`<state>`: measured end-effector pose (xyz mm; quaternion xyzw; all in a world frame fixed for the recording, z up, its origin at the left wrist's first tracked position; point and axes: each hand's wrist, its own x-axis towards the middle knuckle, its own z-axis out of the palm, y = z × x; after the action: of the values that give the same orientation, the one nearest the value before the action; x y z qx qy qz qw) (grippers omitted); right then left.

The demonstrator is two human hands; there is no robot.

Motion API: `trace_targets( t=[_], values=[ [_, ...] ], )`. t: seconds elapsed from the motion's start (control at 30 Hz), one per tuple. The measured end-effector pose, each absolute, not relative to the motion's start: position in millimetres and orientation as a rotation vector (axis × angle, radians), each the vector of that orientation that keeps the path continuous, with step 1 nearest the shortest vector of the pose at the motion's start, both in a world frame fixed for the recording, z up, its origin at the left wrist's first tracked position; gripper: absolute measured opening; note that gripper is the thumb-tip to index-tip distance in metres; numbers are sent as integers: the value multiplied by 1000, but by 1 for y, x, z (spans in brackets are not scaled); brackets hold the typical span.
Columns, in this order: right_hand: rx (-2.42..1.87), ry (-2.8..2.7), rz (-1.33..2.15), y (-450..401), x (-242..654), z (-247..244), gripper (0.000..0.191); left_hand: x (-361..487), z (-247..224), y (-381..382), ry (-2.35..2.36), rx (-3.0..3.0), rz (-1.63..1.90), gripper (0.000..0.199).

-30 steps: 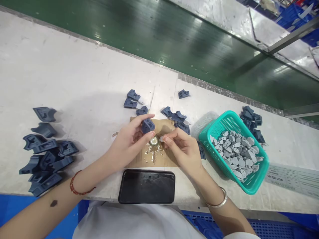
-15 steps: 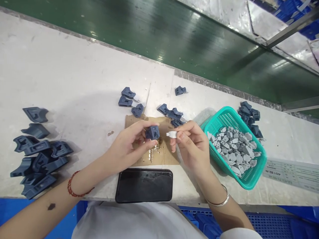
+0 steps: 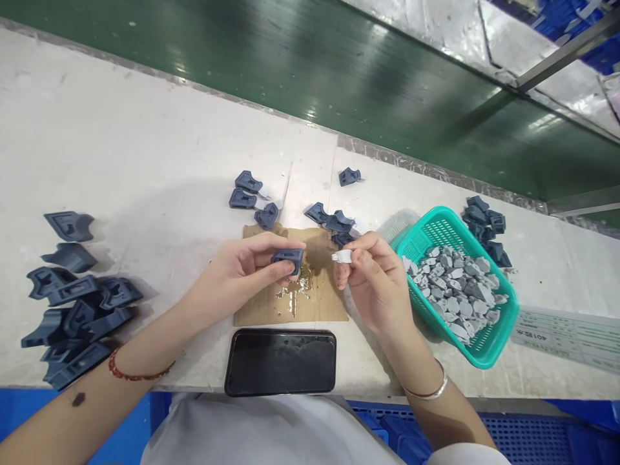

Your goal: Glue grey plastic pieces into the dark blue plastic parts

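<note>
Between the thumb and fingers of my left hand (image 3: 247, 266) is a dark blue moulded block (image 3: 289, 257) with a recess in it. My right hand (image 3: 375, 278) pinches a small light grey piece (image 3: 341, 256) with a narrow tip that points left, toward the block. A gap separates the two parts. Both hands are over a brown cardboard sheet (image 3: 322, 303) wet with shiny liquid. Just beyond my right fingertips lie several blue blocks (image 3: 340, 221).
A green basket (image 3: 501, 336) of grey pieces stands right of my right hand. Blue blocks are piled at the left (image 3: 80, 310) and beyond the basket (image 3: 484, 226). A black phone (image 3: 281, 361) lies at the near edge. A green strip (image 3: 242, 58) borders the table's far side.
My left hand has moved a little left and turned the blue block, showing another side. My right hand has shifted slightly right with the grey piece, widening the gap.
</note>
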<state>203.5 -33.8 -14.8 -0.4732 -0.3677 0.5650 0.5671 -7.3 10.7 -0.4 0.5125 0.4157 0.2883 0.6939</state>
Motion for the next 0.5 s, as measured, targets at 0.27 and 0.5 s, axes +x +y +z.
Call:
trace_targets(
  t=[0.27, 0.5],
  values=[
    [-1021, -922, 1294, -39, 201, -8, 29, -3, -3, 2, 900, 1317, 779, 11],
    [-876, -953, 1475, -42, 200, -8, 19, 0, -3, -5, 803, 1260, 795, 14]
  ],
)
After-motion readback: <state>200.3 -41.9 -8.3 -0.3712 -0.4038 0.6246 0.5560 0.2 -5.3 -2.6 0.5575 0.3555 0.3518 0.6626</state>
